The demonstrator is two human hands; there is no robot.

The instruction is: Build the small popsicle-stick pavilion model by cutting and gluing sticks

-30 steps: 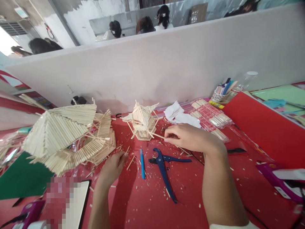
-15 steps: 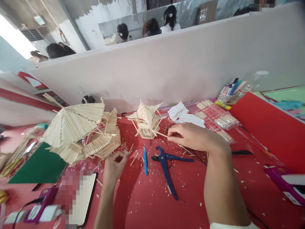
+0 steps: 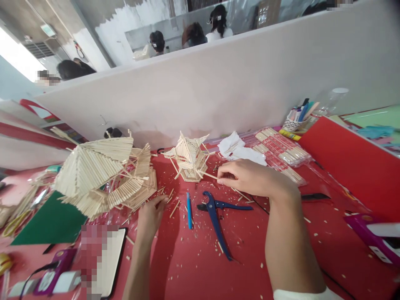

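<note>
A small hexagonal pavilion model made of thin wooden sticks [image 3: 188, 160] stands at the middle back of the table. My right hand [image 3: 242, 177] pinches one end of a wooden stick [image 3: 210, 176], whose other end meets the model's lower right side. Lower left, my left hand [image 3: 151, 214] has its fingertips drawn together beside loose stick offcuts [image 3: 171, 195]; anything between them is too small to make out. A larger pavilion model [image 3: 93, 166] with a partly covered roof sits left of that hand. Between my hands lie a blue pen [image 3: 189, 210] and a blue-handled cutter [image 3: 215, 212].
Bundled sticks in plastic [image 3: 281, 146] and crumpled white tissue [image 3: 234, 146] lie behind my right hand. A pen cup [image 3: 295, 123] stands near the pale partition [image 3: 200, 91]. At left are a green board [image 3: 50, 221] and a phone-like slab [image 3: 109, 266]. Scraps litter the red tabletop.
The whole view has shifted slightly. The left fingers have lowered a little toward the offcuts. The right hand keeps the stick against the small model.
</note>
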